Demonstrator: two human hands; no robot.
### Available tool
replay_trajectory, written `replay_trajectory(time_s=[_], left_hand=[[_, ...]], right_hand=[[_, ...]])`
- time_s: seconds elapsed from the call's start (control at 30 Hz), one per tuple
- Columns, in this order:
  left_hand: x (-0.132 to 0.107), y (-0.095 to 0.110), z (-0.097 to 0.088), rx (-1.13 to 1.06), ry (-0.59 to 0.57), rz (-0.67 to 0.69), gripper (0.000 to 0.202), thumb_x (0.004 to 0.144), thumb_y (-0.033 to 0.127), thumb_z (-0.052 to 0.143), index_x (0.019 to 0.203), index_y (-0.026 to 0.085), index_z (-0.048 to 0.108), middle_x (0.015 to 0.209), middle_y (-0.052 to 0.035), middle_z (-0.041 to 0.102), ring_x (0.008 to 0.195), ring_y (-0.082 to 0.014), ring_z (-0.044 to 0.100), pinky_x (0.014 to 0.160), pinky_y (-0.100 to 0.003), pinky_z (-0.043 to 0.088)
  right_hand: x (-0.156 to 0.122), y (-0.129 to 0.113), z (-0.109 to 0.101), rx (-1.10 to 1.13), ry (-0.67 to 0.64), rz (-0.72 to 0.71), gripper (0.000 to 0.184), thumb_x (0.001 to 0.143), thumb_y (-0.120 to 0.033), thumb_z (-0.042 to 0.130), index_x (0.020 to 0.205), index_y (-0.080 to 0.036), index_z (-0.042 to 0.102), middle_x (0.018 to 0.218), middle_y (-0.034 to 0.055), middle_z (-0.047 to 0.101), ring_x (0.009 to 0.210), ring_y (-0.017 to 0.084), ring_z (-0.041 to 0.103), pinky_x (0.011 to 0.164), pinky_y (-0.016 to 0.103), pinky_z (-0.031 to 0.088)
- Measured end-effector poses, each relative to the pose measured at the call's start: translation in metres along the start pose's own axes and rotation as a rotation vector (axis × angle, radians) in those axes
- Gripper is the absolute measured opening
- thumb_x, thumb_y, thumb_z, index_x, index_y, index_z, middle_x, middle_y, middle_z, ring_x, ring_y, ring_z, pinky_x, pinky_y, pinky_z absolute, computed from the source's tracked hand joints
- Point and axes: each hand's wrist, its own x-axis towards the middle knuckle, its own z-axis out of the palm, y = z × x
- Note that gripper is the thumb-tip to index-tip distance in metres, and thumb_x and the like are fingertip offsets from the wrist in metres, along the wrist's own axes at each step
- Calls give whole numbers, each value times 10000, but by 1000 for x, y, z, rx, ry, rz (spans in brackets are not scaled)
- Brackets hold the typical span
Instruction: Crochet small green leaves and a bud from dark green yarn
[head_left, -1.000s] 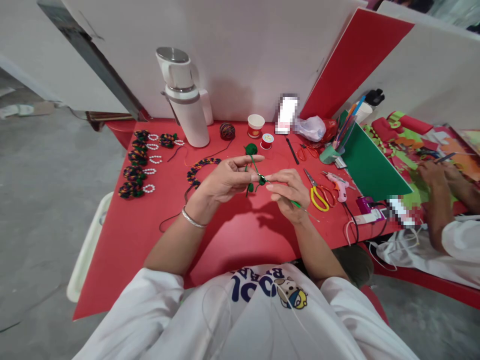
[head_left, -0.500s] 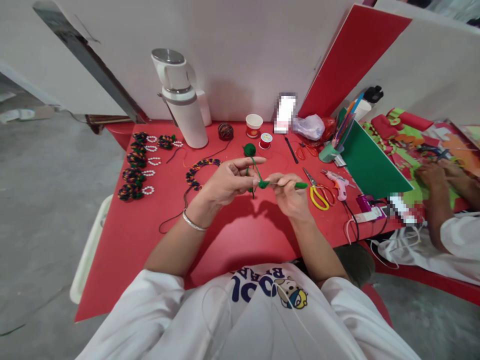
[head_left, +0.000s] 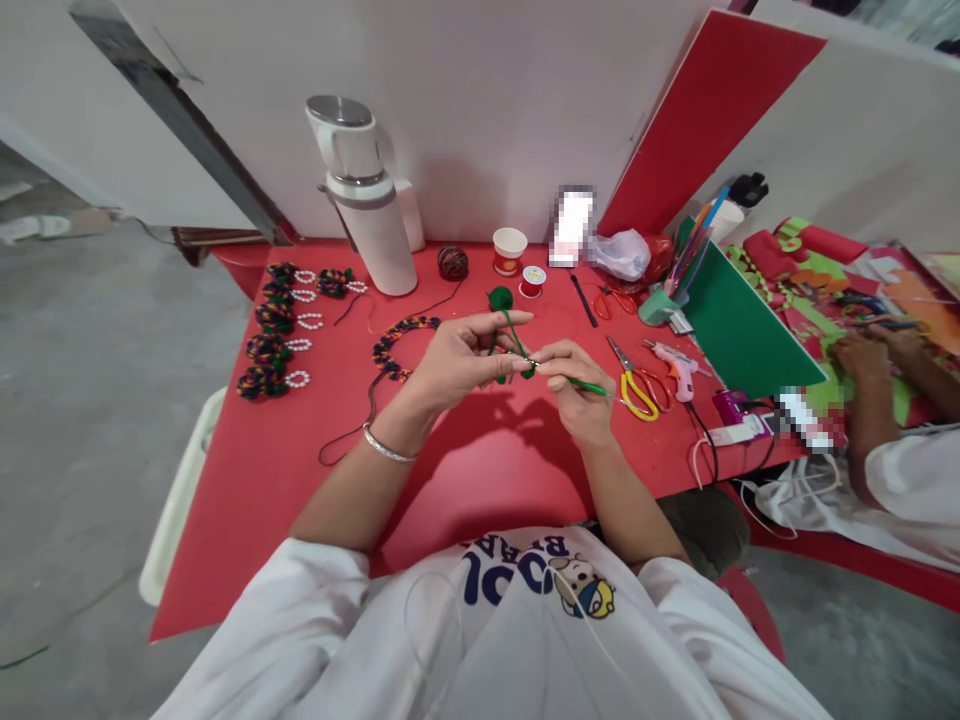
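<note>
Two bent forearms reach forward over the red table [head_left: 247,500], hands raised and nearly meeting. The right hand [head_left: 581,395] pinches a green-handled hook [head_left: 589,386]; the left hand [head_left: 459,362], half closed with index finger extended, carries green yarn [head_left: 516,335] over that finger, its thumb beside a small green piece [head_left: 528,369] between the hands, at the hook's front end. A yellow-handled tool [head_left: 639,398] lies right of the right hand; the left partly hides a multicoloured strip [head_left: 384,352]. Farther back are a green ball [head_left: 501,298], a red spool [head_left: 533,281], a paper cup [head_left: 509,250] and a white flask [head_left: 375,240]. Compared with half a second earlier, the hook's handle, then almost level, slants downward to the right.
</note>
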Motion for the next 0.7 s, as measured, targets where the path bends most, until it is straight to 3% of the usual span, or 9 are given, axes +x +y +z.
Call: replay_trajectory(time_s=[0.3, 0.53, 0.6, 0.7], left_hand=[[-1, 1, 6, 29, 48, 32, 734, 603, 209, 962, 1299, 109, 747, 644, -20, 740, 499, -102, 602, 441, -186, 404], [-7, -15, 30, -49, 227, 106, 687, 639, 230, 932, 1295, 127, 755, 685, -4, 758, 534, -89, 610, 514, -192, 447], [-8, -16, 33, -98, 218, 88, 725, 637, 238, 938, 1329, 147, 741, 703, 3, 765, 531, -83, 606, 515, -190, 446], [-7, -11, 29, -180, 159, 18, 815, 597, 239, 969, 1368, 157, 720, 654, 17, 748, 438, -50, 496, 429, -181, 343]], right_hand=[[0, -7, 1, -150, 22, -77, 151, 1015, -336, 661, 1079, -342, 797, 1050, 16, 770, 956, 180, 730, 847, 385, 624], [-7, -7, 13, -667, 128, -316, 193, 998, -321, 685, 1164, -358, 774, 1115, 48, 759, 1021, 208, 706, 870, 388, 596], [-9, -3, 15, -694, 162, -327, 200, 998, -327, 683, 1173, -377, 767, 1124, 44, 752, 1027, 210, 700, 870, 390, 590], [-9, 3, 15, -588, 198, -338, 178, 1013, -410, 648, 1148, -395, 763, 1109, 38, 740, 1011, 219, 688, 839, 412, 589]])
